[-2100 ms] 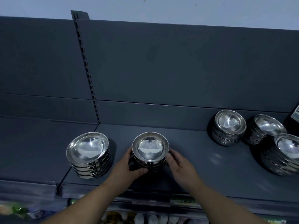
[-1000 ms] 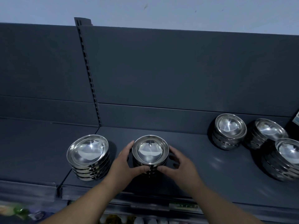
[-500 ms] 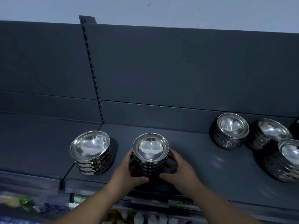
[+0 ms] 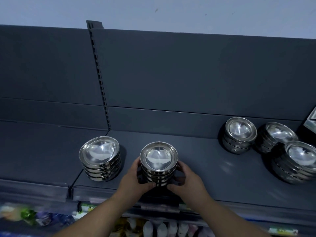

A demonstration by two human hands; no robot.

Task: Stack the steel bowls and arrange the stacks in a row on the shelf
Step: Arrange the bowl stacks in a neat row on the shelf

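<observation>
A stack of several steel bowls [image 4: 159, 159] stands on the dark grey shelf [image 4: 201, 161], near its front edge. My left hand [image 4: 135, 181] grips the stack's left side and my right hand [image 4: 186, 183] grips its right side, thumbs meeting at the front near its base. A second stack of steel bowls [image 4: 100, 158] stands just to the left, apart from my hands. Three more stacks sit at the far right: one at the back [image 4: 240, 134], one beside it [image 4: 277, 136] and one nearer the front [image 4: 299, 161].
A slotted upright [image 4: 100, 79] splits the back panel, and a seam divides the shelf left of the bowls. A lower shelf with packaged goods and white bottles [image 4: 162, 228] shows beneath the front edge. A pale box corner [image 4: 312, 120] pokes in at the right.
Both hands have stayed around the middle stack and closed in lower on it, thumbs coming together at its front. The stack has barely shifted; the camera view has moved slightly.
</observation>
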